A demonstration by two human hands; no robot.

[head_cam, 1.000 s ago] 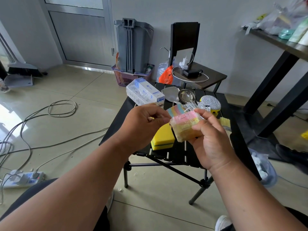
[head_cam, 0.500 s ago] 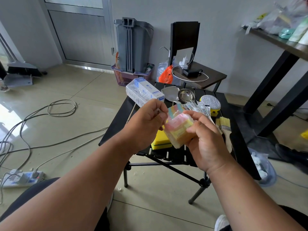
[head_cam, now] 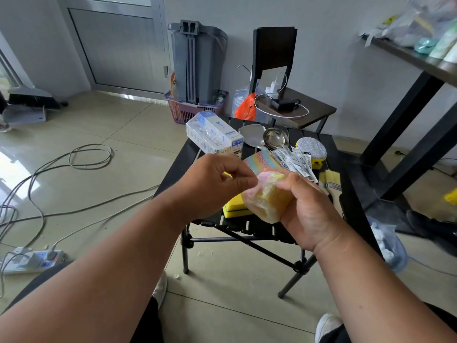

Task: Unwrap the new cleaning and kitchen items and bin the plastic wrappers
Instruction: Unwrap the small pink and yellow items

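My right hand (head_cam: 306,206) grips the wrapped sponge pack (head_cam: 265,198) just above the tabletop (head_cam: 346,194)'s near edge, its long axis tilted up and away. At the pack's upper left end, my left hand (head_cam: 212,184) fingers (head_cam: 243,180) pinch the plastic wrapper, so I judge the peel goes leftward. Behind the pack lie other wrapped items.
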